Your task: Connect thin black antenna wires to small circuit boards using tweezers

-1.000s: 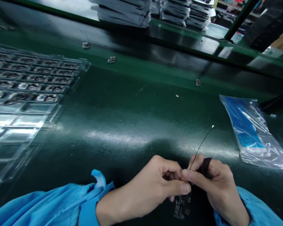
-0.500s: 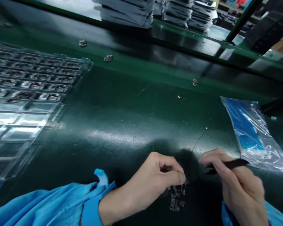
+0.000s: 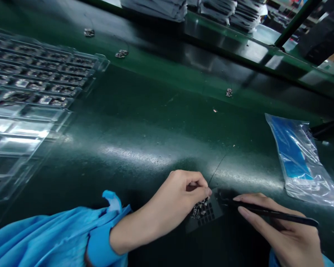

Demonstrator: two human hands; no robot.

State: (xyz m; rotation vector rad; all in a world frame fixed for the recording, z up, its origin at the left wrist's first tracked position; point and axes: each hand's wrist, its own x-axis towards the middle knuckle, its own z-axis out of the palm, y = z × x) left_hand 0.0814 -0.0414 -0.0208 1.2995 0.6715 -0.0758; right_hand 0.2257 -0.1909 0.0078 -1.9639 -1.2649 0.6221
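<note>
My left hand (image 3: pixel 175 202) is closed in a pinch on a small circuit board (image 3: pixel 199 210), partly hidden under the fingertips. A thin dark wire (image 3: pixel 217 166) runs up and to the right from beside those fingers. Beneath the board shows a sheet with rows of small dark squares (image 3: pixel 217 210). Black tweezers (image 3: pixel 275 212) are gripped between the thumb and fingers of my right hand (image 3: pixel 295 230). Their tips point left towards the sheet's right edge; whether they touch it I cannot tell.
At left, a clear plastic tray (image 3: pixel 98 65) holds several small boards, with bare clear tray compartments (image 3: pixel 22 144) below it. Loose boards (image 3: pixel 121 54) lie along the back of the green table. A clear bag with a blue item (image 3: pixel 295 155) lies at right. Stacked grey packs (image 3: pixel 158 8) stand behind.
The tweezers have swung to point left, and their tips are nearer my left hand. The patterned sheet now shows under the board. The whole view has shifted slightly.
</note>
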